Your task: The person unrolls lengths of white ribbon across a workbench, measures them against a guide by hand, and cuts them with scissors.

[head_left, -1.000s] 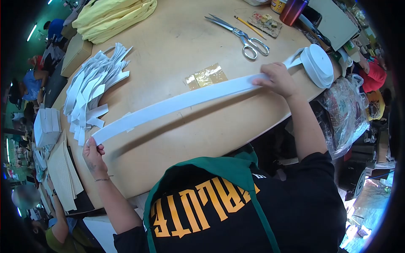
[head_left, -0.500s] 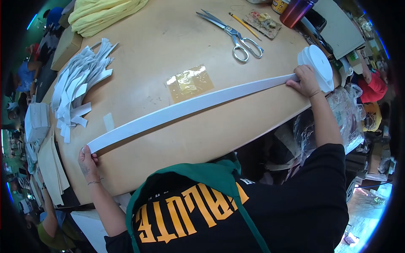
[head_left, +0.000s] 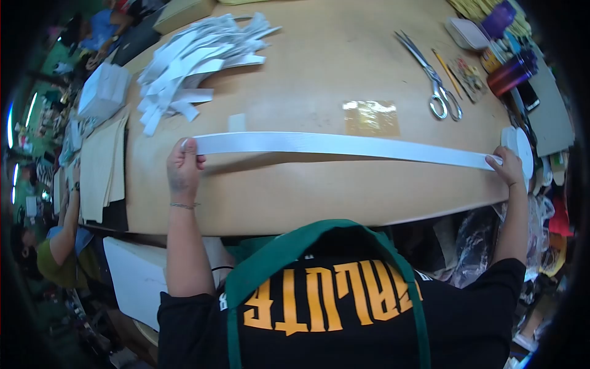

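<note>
A long white strip of webbing or elastic (head_left: 344, 146) stretches across the table between my two hands. My left hand (head_left: 185, 161) pinches its left end between thumb and fingers. At the far right my right hand (head_left: 507, 165) is closed on the other end, close beside a white roll (head_left: 521, 147). Behind the strip lie a patch of clear yellowish tape (head_left: 371, 117) and a small pale piece (head_left: 236, 122). A heap of cut white strips (head_left: 200, 61) rests at the back left.
Large metal scissors (head_left: 433, 80) and a pencil (head_left: 447, 72) lie at the back right, near a purple-red tumbler (head_left: 511, 72) and a phone (head_left: 527, 95). Brown card sheets (head_left: 103, 169) and a white box (head_left: 104, 91) stand left. A co-worker's arm (head_left: 69, 215) shows at far left.
The camera view has turned, so the table and its things appear shifted right. Both hands keep hold of the strip, which now lies nearly level across the view.
</note>
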`<action>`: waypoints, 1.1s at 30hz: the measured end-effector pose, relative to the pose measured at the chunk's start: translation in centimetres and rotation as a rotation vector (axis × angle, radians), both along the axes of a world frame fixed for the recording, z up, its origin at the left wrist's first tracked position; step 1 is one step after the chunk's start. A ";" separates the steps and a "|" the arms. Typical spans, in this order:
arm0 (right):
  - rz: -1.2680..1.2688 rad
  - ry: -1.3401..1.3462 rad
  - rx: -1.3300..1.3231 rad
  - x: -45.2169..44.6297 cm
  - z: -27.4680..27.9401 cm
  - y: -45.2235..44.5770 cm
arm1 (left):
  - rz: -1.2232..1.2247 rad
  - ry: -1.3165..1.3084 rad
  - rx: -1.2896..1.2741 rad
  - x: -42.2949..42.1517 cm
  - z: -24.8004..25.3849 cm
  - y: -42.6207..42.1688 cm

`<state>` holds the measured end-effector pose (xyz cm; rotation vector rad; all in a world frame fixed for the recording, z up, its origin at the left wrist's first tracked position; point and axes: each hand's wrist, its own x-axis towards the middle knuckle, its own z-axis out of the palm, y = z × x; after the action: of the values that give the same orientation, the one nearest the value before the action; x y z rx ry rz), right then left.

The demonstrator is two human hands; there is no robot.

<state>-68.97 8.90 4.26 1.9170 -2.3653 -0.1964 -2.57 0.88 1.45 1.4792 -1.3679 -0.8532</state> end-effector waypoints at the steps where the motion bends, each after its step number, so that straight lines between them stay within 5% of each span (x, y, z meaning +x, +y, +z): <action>1: -0.058 -0.025 -0.011 2.8 0.8 -1.2 | -0.016 -0.030 -0.037 -0.3 1.0 0.4; 3: 0.280 -0.201 -0.387 11.2 0.1 -5.4 | -0.049 -0.086 -0.105 -1.0 3.0 1.2; 5: 0.464 -0.730 -0.319 27.8 3.0 -6.8 | -0.146 -0.162 -0.162 -2.2 5.0 2.3; 7: 0.905 -0.872 -0.426 38.9 3.5 -6.8 | -0.241 -0.222 -0.226 -3.4 6.6 2.8; 9: 0.965 -1.155 -0.222 43.6 3.8 -7.7 | -0.324 -0.269 -0.295 -4.1 7.6 2.9; 12: 0.582 -1.468 0.333 43.2 4.6 -8.7 | -0.285 0.007 -0.002 -3.8 7.6 2.4; 22: 0.216 -1.639 0.274 42.1 2.5 -8.5 | -0.246 0.807 0.379 -5.5 3.3 1.1; 33: 0.327 -1.648 0.345 41.2 2.0 -8.3 | -0.151 0.737 0.165 -6.2 3.6 1.2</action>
<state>-27.74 0.55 6.28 3.2852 -2.5055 1.7253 -8.77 2.06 5.01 1.0131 -0.8660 -1.4566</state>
